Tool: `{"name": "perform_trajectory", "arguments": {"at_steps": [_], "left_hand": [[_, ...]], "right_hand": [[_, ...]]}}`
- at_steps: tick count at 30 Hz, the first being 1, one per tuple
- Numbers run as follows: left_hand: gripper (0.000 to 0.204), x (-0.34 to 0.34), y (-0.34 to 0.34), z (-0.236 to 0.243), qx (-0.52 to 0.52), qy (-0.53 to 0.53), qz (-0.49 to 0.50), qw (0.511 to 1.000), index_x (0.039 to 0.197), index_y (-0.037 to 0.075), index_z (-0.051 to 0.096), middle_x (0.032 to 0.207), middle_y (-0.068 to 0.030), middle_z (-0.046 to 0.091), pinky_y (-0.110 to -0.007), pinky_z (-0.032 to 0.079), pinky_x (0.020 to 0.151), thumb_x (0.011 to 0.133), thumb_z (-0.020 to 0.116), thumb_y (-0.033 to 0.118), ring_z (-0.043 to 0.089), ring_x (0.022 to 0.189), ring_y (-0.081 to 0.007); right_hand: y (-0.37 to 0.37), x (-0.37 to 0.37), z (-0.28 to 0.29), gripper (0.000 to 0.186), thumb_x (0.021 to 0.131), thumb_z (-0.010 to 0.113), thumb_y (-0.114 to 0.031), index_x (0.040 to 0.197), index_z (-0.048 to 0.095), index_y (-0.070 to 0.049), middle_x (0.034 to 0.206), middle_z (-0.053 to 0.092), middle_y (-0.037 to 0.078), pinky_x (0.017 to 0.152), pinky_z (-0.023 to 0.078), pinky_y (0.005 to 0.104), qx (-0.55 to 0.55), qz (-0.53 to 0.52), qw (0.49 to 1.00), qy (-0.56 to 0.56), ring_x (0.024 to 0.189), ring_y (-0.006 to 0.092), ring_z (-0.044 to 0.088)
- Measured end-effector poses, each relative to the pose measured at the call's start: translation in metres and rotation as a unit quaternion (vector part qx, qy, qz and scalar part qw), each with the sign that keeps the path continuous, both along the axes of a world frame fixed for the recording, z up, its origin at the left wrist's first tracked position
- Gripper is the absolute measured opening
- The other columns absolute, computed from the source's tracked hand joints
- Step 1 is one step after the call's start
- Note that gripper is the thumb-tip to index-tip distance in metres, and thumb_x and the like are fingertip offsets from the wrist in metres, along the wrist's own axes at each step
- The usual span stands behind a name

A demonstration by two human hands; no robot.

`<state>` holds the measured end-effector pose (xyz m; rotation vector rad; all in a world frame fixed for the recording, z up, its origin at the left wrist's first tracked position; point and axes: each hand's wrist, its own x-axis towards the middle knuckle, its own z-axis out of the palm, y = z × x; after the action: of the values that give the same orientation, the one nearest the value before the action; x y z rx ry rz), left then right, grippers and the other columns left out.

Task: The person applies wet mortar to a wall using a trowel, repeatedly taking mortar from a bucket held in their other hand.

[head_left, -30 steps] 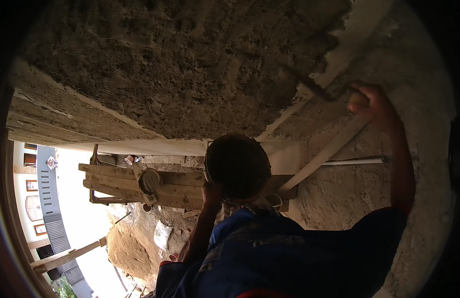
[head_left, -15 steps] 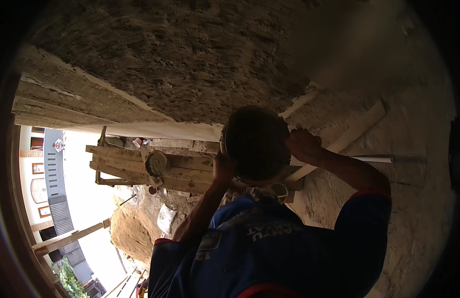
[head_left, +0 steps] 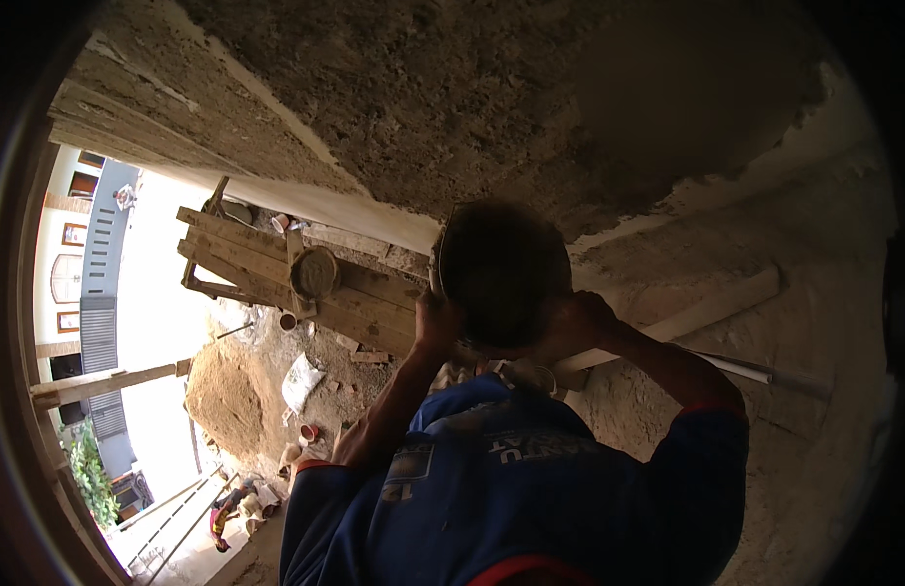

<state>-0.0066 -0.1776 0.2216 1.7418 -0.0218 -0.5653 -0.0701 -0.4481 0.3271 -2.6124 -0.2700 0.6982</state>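
A dark round bucket [head_left: 506, 273] is held up in front of my chest, close to the rough plastered wall [head_left: 404, 107]. My left hand [head_left: 439, 320] is closed on its left side near the rim. On its lower right side, my right hand [head_left: 577, 320] grips it too, though shadow hides most of those fingers. The inside of the bucket is too dark to show what it contains. Below and to the left, a second bucket [head_left: 314, 273] with greyish stuff in it stands on a scaffold of wooden planks [head_left: 374, 303].
To the right lie a long pale board [head_left: 716, 308] and a white pipe [head_left: 736, 366]. Far down on the left are a sand heap [head_left: 233, 396], a white sack [head_left: 301, 383] and a small reddish pail [head_left: 309, 432]. Another person [head_left: 221, 523] is at the lower left.
My right hand has come down from the bucket's right side to its lower right. The view has turned, so the planks now slope down to the right and more ground shows.
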Motion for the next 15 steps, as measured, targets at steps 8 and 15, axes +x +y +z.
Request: {"name": "perform_trajectory", "arguments": {"at_steps": [8, 15], "left_hand": [[0.019, 0.007, 0.007, 0.058, -0.086, 0.122, 0.190, 0.970, 0.102, 0.003, 0.057, 0.075, -0.0044, 0.060, -0.026, 0.046, 0.050, 0.084, 0.058, 0.008, 0.058, 0.061, -0.0127], [0.021, -0.010, 0.057, 0.015, -0.153, 0.100, 0.159, 0.970, 0.105, -0.001, 0.057, 0.085, -0.0081, 0.064, -0.026, 0.049, 0.059, 0.088, 0.059, 0.011, 0.062, 0.071, -0.0142]], "right_hand": [[0.005, 0.030, -0.021, 0.038, 0.083, 0.059, -0.038, 0.108, 0.059, -0.009, 0.084, 0.067, 0.016, 0.072, 0.052, 0.0454, -0.003, -0.065, 0.998, 0.007, 0.080, 0.0342, 0.066], [0.034, 0.068, 0.067, 0.046, 0.079, 0.069, -0.022, 0.119, 0.052, -0.007, 0.080, 0.066, 0.016, 0.074, 0.051, 0.0423, 0.062, -0.024, 0.997, 0.025, 0.080, 0.0319, 0.067]]}}
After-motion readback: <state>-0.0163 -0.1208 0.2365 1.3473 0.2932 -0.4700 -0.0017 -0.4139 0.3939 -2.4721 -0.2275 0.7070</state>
